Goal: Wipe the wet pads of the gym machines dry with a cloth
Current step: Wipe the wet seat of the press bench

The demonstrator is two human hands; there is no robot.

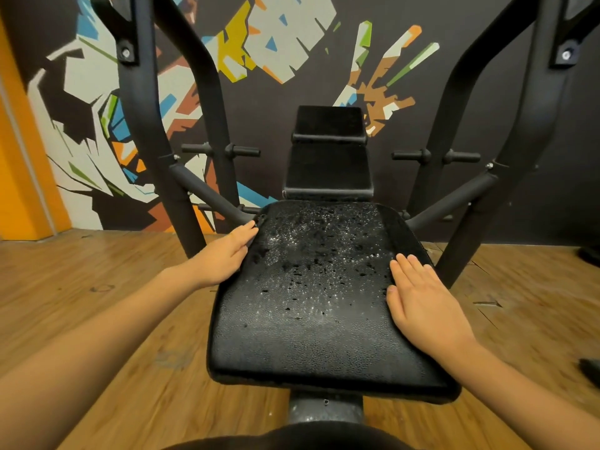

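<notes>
A black padded seat [311, 313] of a gym machine fills the middle of the head view, its far half speckled with water drops. My left hand [227, 254] rests against the seat's left edge with fingers straight. My right hand [418, 300] lies flat on the seat's right side, fingers together and extended. Neither hand holds anything. No cloth is in view. Behind the seat stand two more black pads, a lower back pad [328, 170] and an upper head pad [329, 123].
Black steel frame arms [191, 102] rise left and right [487, 102] of the seat, with short pegs [240, 151] behind. A painted mural wall [282, 37] stands close behind. The wooden floor [97, 287] spreads on both sides. A round post [324, 409] carries the seat.
</notes>
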